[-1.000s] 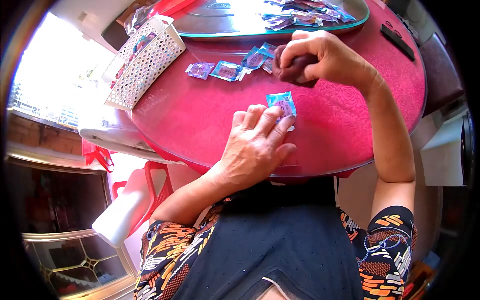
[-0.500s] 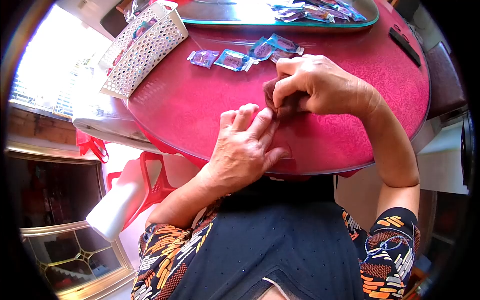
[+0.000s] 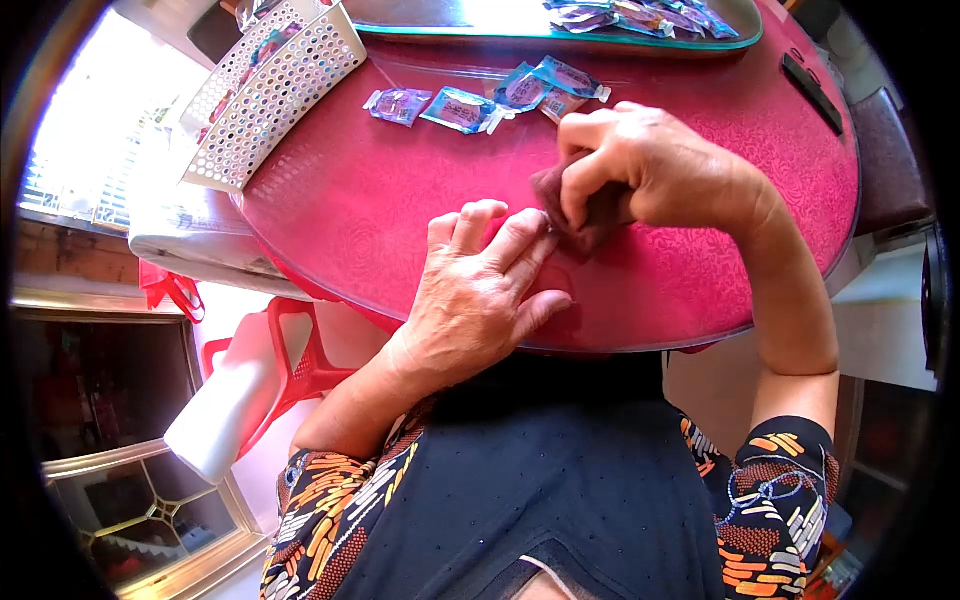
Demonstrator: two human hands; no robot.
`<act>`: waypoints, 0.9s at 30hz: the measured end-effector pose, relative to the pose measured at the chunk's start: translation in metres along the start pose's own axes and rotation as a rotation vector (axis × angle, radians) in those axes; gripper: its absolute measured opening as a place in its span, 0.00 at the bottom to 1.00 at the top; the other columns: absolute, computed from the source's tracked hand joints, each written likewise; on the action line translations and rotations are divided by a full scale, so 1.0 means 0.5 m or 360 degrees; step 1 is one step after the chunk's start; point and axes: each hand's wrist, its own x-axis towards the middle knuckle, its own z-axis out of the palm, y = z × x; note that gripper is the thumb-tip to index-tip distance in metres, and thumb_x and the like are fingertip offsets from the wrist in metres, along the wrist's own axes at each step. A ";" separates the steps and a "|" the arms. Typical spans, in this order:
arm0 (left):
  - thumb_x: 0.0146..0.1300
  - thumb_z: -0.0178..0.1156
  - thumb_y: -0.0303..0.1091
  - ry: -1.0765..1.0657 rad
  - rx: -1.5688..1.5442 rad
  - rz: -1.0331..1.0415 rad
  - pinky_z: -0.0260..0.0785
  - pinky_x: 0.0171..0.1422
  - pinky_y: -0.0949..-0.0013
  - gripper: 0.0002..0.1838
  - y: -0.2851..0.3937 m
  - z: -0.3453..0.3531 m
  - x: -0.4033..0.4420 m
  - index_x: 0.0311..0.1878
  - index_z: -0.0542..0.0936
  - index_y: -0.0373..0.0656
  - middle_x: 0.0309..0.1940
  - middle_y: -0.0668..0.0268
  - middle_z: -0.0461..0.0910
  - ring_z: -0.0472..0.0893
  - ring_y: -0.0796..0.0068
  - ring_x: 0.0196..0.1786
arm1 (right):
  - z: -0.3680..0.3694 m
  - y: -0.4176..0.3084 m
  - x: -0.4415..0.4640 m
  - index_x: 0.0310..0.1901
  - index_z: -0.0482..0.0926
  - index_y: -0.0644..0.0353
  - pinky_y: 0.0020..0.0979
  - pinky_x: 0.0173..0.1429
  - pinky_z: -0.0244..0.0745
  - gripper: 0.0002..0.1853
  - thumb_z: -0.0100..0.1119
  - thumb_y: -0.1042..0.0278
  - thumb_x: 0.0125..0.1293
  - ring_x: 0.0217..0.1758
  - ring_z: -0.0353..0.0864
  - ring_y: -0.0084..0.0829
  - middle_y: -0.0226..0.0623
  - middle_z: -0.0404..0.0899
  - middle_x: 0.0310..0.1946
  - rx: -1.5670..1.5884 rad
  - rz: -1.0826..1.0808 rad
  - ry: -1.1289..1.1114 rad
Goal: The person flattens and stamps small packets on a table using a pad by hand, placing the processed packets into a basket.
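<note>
My right hand [image 3: 665, 170] has its fingers wrapped round a bunched dark maroon cloth [image 3: 592, 218], pressed down on the red patterned table [image 3: 680, 290]. Just left of the cloth, my left hand [image 3: 480, 280] rests on the table with its fingers spread. Its index fingertip is right at the cloth's edge, and whether anything small lies under it cannot be seen. Beyond both hands lie several small sealed packets, among them a purple one [image 3: 398, 105] and a blue one [image 3: 462, 110].
A white perforated basket [image 3: 275, 105] with packets inside stands at the table's far left. At the back, a glass-edged tray [image 3: 450, 35] carries a pile of packets [image 3: 640, 18]. A black strip-like object [image 3: 812, 95] lies at right. A red chair [image 3: 300, 360] stands below left.
My right hand and the cloth have shifted slightly right, a little away from my left fingertips. My left hand stays spread on the table. The view has shifted slightly.
</note>
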 end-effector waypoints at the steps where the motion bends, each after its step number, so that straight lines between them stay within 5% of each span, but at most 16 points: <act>1: 0.63 0.75 0.51 0.0014 -0.0008 0.0001 0.65 0.73 0.47 0.32 0.000 0.002 0.002 0.64 0.86 0.40 0.66 0.63 0.80 0.73 0.53 0.70 | -0.014 0.002 -0.006 0.32 0.92 0.49 0.42 0.48 0.80 0.12 0.70 0.80 0.49 0.42 0.88 0.42 0.34 0.83 0.35 0.0028 0.0097 -0.0027; 6: 0.62 0.75 0.51 0.0051 -0.0037 -0.0005 0.65 0.72 0.47 0.31 0.003 0.003 0.002 0.63 0.87 0.39 0.66 0.62 0.80 0.73 0.54 0.70 | -0.053 0.026 -0.032 0.30 0.92 0.54 0.37 0.44 0.82 0.10 0.75 0.81 0.46 0.37 0.89 0.35 0.33 0.84 0.32 -0.0454 0.0348 0.0097; 9: 0.62 0.75 0.51 0.0048 -0.0054 -0.0003 0.65 0.72 0.47 0.32 0.004 0.000 0.002 0.64 0.86 0.39 0.66 0.62 0.80 0.73 0.53 0.70 | -0.028 0.004 -0.008 0.37 0.91 0.59 0.39 0.49 0.84 0.14 0.70 0.88 0.51 0.38 0.89 0.39 0.38 0.84 0.36 0.0183 -0.0119 0.0346; 10: 0.62 0.75 0.51 0.0029 -0.0045 -0.0013 0.65 0.72 0.47 0.32 0.004 0.000 -0.002 0.64 0.86 0.39 0.66 0.62 0.80 0.73 0.53 0.70 | -0.018 -0.001 0.000 0.38 0.91 0.56 0.39 0.48 0.83 0.13 0.72 0.85 0.53 0.39 0.89 0.40 0.37 0.84 0.36 0.0055 -0.0233 0.0310; 12: 0.62 0.75 0.51 0.0011 -0.0016 -0.0014 0.65 0.72 0.47 0.32 0.002 0.001 0.001 0.64 0.86 0.39 0.66 0.62 0.80 0.73 0.53 0.70 | 0.011 0.006 0.006 0.37 0.91 0.54 0.38 0.48 0.81 0.12 0.77 0.81 0.51 0.45 0.87 0.39 0.35 0.83 0.38 0.0043 0.0081 0.0044; 16: 0.62 0.75 0.51 0.0045 -0.0044 -0.0005 0.66 0.71 0.48 0.32 0.004 0.001 0.006 0.64 0.86 0.39 0.65 0.63 0.81 0.74 0.53 0.69 | -0.019 0.017 -0.010 0.36 0.93 0.49 0.38 0.46 0.82 0.08 0.73 0.74 0.55 0.41 0.90 0.37 0.35 0.87 0.35 -0.0054 0.0460 0.0194; 20: 0.64 0.75 0.51 0.0081 -0.0046 0.0004 0.67 0.70 0.49 0.30 0.003 0.004 0.009 0.62 0.87 0.40 0.64 0.64 0.81 0.74 0.54 0.67 | -0.048 0.037 -0.023 0.35 0.93 0.50 0.39 0.46 0.82 0.08 0.76 0.76 0.54 0.40 0.90 0.38 0.35 0.86 0.35 -0.0486 0.0417 0.0251; 22: 0.64 0.75 0.50 0.0103 -0.0040 0.0015 0.68 0.68 0.50 0.29 0.003 0.005 0.008 0.61 0.87 0.40 0.63 0.64 0.81 0.75 0.55 0.66 | -0.036 0.015 -0.019 0.37 0.94 0.51 0.41 0.47 0.82 0.11 0.77 0.78 0.51 0.40 0.89 0.40 0.35 0.85 0.37 0.0393 0.0087 0.0290; 24: 0.64 0.75 0.49 0.0094 -0.0049 0.0012 0.68 0.67 0.50 0.28 0.004 0.002 0.011 0.60 0.88 0.40 0.62 0.64 0.82 0.76 0.55 0.65 | -0.018 -0.009 -0.011 0.38 0.92 0.49 0.42 0.46 0.81 0.14 0.80 0.76 0.48 0.44 0.86 0.38 0.31 0.80 0.37 0.0003 -0.0180 0.0137; 27: 0.63 0.75 0.48 0.0084 -0.0049 0.0008 0.68 0.66 0.50 0.26 0.007 -0.003 0.017 0.58 0.88 0.40 0.61 0.64 0.82 0.76 0.56 0.63 | -0.008 0.001 0.001 0.40 0.93 0.45 0.40 0.48 0.82 0.18 0.79 0.73 0.44 0.43 0.86 0.39 0.30 0.81 0.37 0.0130 0.0212 -0.0086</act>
